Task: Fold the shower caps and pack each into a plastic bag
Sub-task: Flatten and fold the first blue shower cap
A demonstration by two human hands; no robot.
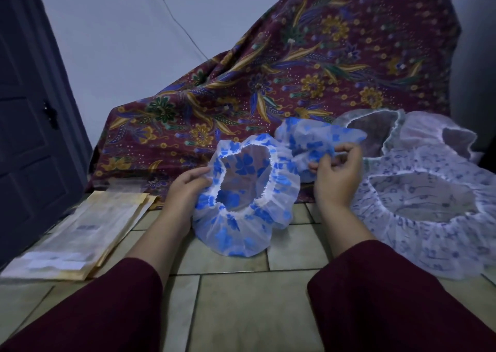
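Blue-flowered cap (245, 198) rim pinched by left hand (188, 184), right hand (336, 173) fingers pinching second cap (308, 139)

bags (77, 233) left, caps (429, 212) right

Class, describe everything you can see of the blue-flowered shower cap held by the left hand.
The blue-flowered shower cap is thin, translucent white plastic printed with bright blue flowers, gathered by a ruffled white elastic band around its round opening. It is unfolded, its opening tilted up toward the camera. The left hand grips its left edge by the band; its lower frill rests on the tiled floor. A second blue-flowered cap lies just behind.
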